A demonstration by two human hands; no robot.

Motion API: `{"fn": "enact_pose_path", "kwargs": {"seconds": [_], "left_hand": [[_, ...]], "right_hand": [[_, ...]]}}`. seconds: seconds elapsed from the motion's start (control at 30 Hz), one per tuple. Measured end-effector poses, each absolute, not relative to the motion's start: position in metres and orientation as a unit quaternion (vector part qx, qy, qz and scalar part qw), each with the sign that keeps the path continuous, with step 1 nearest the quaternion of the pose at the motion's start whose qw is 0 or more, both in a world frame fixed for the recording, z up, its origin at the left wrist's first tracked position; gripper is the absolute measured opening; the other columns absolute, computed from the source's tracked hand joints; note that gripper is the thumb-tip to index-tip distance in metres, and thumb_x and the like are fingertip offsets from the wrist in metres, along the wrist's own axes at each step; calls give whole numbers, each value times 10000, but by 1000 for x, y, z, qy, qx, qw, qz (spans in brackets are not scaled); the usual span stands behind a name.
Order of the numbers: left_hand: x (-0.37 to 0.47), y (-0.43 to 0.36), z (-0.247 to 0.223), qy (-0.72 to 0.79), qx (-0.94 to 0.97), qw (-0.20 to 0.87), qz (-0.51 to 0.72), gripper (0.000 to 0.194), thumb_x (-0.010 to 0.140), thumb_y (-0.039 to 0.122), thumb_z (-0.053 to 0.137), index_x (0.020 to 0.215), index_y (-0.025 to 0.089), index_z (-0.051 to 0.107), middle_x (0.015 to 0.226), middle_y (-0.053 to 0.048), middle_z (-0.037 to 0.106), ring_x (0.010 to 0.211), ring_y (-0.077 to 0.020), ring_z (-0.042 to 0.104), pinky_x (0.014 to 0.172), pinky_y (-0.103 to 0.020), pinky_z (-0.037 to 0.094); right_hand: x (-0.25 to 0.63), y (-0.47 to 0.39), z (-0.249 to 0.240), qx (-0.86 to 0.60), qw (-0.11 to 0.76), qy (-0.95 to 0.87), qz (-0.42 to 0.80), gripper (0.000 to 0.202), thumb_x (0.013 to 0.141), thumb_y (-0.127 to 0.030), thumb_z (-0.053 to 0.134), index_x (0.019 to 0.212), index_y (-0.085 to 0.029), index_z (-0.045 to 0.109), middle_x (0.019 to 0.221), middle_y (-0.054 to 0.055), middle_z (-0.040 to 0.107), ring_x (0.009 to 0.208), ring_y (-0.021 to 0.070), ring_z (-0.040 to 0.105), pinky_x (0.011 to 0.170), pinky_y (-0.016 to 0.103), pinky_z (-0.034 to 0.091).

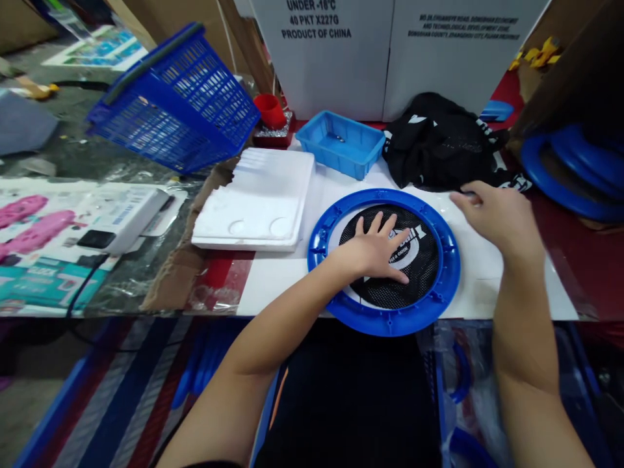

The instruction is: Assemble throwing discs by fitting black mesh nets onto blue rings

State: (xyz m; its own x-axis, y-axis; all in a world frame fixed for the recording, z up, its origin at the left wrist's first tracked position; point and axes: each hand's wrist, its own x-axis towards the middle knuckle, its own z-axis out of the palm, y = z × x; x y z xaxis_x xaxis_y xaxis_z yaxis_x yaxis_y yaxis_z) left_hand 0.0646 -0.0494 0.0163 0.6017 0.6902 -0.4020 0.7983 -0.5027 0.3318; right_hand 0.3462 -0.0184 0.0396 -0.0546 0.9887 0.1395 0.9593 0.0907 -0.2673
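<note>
My left hand [377,252] lies with its fingers spread on a round black mesh piece [422,276] with white print. This mesh sits inside a blue plastic ring [447,273] on the white work surface. Right of the ring, my right hand [507,211] is raised with its fingers curled together; whatever they may hold cannot be made out. Just beyond it rests a heap of black printed mesh pieces [429,153].
A light blue tray [358,168] with a small dark item inside stands behind the ring. White foam [263,201] lies to the left, near a tilted blue basket [195,84]. Blue rings [541,169] are at the right, and a large white carton [336,71] stands at the back.
</note>
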Motion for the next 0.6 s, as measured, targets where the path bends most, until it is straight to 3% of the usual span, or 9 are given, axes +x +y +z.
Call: {"fn": "enact_pose_path", "kwargs": {"seconds": [0.07, 0.13, 0.27, 0.37, 0.43, 0.5, 0.6], "left_hand": [[64, -51, 15, 431, 862, 248, -102, 1253, 855, 808, 787, 1845, 310, 201, 1933, -148, 15, 1760, -553, -63, 1361, -827, 72], [63, -51, 12, 434, 862, 244, -95, 1244, 857, 809, 786, 1842, 306, 217, 1932, -159, 19, 1758, -562, -52, 1356, -836, 68], [60, -49, 9, 433, 864, 239, -91, 1329, 777, 870, 815, 1839, 336, 219, 1933, -153, 33, 1749, -587, -40, 1338, -861, 77], [55, -45, 13, 414, 868, 243, -122, 1409, 721, 851, 864, 1846, 345, 182, 1933, -135, -7, 1754, -569, -68, 1361, -828, 73], [51, -42, 16, 399, 872, 245, -141, 1456, 703, 798, 903, 1853, 313, 154, 1929, -137, -51, 1763, -533, -87, 1397, -761, 66], [47, -40, 18, 386, 877, 247, -143, 1477, 685, 761, 930, 1854, 305, 150, 1926, -134, -63, 1769, -507, -90, 1418, -709, 64], [46, -38, 18, 376, 883, 246, -133, 1486, 658, 742, 956, 1850, 328, 172, 1925, -126, -62, 1767, -515, -88, 1413, -724, 47]], "right_hand": [[329, -11, 25, -592, 188, -780, 74, 675, 1054, -607, 615, 1606, -219, 613, 1402, 185, 784, 1230, 423, 749, 1042, 576, 591], [313, -7, 14, -539, 183, -816, 102, 690, 1046, -494, 637, 1671, -221, 531, 1475, 168, 751, 1300, 406, 718, 1091, 559, 582], [304, -12, 16, -593, 100, -798, 41, 498, 1043, -353, 571, 1517, -216, 643, 1194, 187, 820, 1123, 434, 751, 981, 581, 590], [320, -21, 25, -654, 16, -756, 32, 397, 1056, -381, 522, 1372, -230, 709, 979, 180, 808, 915, 417, 756, 847, 567, 592], [331, -24, 29, -671, 2, -740, 41, 384, 1073, -429, 491, 1293, -237, 741, 962, 175, 799, 896, 414, 751, 822, 563, 594], [336, -21, 29, -660, 47, -749, 24, 422, 1087, -477, 486, 1315, -229, 740, 1098, 191, 802, 1022, 434, 746, 872, 578, 602], [328, -12, 24, -588, 127, -799, 8, 522, 1072, -464, 555, 1524, -213, 633, 1385, 202, 743, 1279, 447, 676, 1001, 586, 597]]}}
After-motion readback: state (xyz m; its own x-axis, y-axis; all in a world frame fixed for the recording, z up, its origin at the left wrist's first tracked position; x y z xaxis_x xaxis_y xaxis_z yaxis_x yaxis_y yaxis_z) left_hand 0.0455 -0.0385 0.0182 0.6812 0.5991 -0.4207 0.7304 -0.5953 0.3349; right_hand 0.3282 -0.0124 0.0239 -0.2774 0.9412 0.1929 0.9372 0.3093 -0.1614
